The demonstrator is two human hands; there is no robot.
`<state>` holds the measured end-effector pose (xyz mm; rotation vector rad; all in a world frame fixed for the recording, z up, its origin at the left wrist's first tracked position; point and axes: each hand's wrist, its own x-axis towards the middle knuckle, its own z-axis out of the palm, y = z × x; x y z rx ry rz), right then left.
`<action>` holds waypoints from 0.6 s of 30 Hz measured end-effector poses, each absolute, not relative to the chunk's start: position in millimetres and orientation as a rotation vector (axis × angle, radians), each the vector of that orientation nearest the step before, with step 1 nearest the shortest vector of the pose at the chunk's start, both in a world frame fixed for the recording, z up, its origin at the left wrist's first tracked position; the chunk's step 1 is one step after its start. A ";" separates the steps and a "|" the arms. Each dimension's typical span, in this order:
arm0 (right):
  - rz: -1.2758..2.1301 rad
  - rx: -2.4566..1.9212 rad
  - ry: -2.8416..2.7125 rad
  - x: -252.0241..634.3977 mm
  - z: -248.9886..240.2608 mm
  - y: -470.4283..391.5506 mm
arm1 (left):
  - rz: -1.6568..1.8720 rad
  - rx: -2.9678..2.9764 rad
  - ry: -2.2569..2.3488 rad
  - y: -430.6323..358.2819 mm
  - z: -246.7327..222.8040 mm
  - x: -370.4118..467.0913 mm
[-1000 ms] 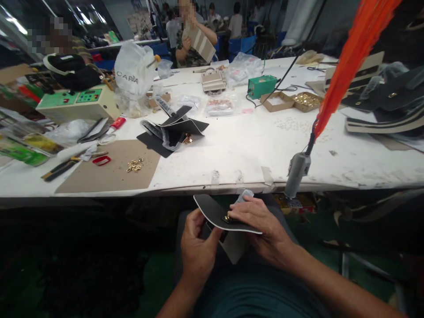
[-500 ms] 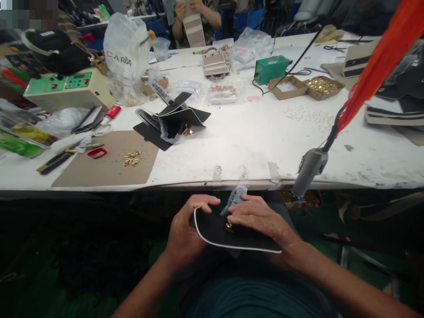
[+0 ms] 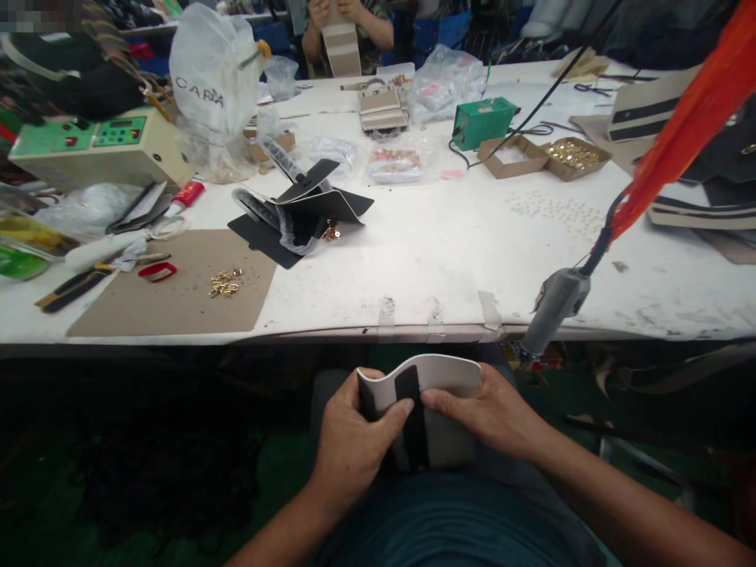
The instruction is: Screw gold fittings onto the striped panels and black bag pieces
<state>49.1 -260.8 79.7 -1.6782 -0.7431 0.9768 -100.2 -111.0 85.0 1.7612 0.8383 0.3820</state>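
White table [image 3: 437, 236] beyond striped panel [image 3: 450, 441] in fingers [image 3: 399, 413], black band [image 3: 414, 439] lengthwise tableward

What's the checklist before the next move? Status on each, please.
1. Left hand on the panel: ok, thumb on the near face.
2. Right hand on the panel: ok, at the other side.
3. Panel flat: not ok, top edge is wavy.
4. Panel's far face: cannot tell, it's turned away.
5. Gray tool apart from both hands: ok, it hangs off to the right.
6. Gold links on the mat: ok, in a loose heap.
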 end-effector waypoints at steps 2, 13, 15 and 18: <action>1.042 -1.669 -0.626 53.8 76.1 -257.1 | 0.368 1.730 0.833 -105.8 77.7 -90.5; 0.749 -2.192 -0.589 124.6 67.9 -197.3 | 0.265 1.653 0.755 -53.4 49.3 19.2; 0.724 -2.225 -0.623 127.7 67.1 -192.6 | 0.249 1.718 0.770 -50.2 48.7 24.8; 0.695 -2.235 -0.635 128.7 65.4 -190.4 | 0.239 1.822 0.772 -47.2 51.1 25.2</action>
